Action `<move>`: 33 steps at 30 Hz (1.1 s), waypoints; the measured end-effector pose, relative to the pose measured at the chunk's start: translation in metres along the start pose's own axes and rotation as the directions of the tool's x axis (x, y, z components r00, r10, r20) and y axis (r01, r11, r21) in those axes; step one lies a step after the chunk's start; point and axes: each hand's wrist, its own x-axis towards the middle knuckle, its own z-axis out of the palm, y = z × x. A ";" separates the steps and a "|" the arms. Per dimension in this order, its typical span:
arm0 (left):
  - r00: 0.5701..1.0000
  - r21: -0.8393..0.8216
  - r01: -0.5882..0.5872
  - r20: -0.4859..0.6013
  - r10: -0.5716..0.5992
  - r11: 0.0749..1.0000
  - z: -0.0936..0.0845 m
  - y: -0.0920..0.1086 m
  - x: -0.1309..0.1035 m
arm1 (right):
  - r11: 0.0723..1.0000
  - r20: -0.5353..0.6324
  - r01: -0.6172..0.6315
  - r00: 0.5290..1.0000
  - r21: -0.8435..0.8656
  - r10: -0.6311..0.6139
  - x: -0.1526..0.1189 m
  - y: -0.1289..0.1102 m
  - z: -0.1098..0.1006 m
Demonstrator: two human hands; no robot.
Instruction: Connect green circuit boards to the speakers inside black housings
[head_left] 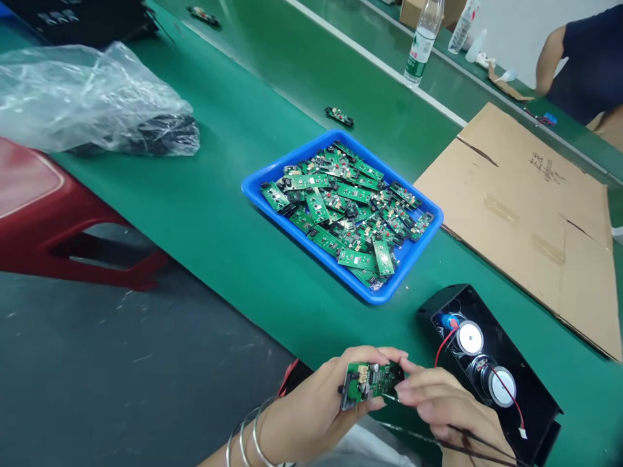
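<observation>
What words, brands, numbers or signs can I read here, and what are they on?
None can be read with certainty.
Green-labelled bottle: label too small and blurred.
Cardboard: dark handwritten-looking marks, too unclear.
Black case, top left: pale marks, too blurred.
Held board: any print is too small.

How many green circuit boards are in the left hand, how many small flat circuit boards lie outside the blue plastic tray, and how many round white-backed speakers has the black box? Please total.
Green circuit board in left hand: 1
Small flat circuit boards outside blue plastic tray: 2
Round white-backed speakers in black box: 2
Total: 5
</observation>
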 end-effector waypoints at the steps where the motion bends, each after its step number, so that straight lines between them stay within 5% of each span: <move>1: 1.000 -0.014 -0.001 -0.002 0.001 1.000 0.000 0.001 0.001 | 0.998 0.000 0.032 0.999 0.049 -0.032 0.002 0.001 0.001; 6: 1.000 -0.062 -0.013 0.011 0.013 0.998 -0.001 0.001 0.002 | 0.994 -0.078 -0.049 0.995 0.100 0.057 0.003 0.001 0.007; 17: 1.000 -0.052 -0.017 -0.011 0.016 0.999 -0.001 0.001 0.006 | 0.991 -0.037 -0.067 0.997 0.120 0.072 0.004 0.008 0.005; 23: 1.000 -0.021 0.021 -0.011 -0.022 1.000 -0.002 0.002 0.007 | 0.993 -0.164 -0.015 0.986 0.116 0.034 0.006 0.011 0.012; 33: 0.997 0.081 0.074 0.006 -0.075 0.994 -0.005 0.006 0.011 | 0.984 -0.009 -0.105 0.994 0.145 0.108 0.011 0.003 0.001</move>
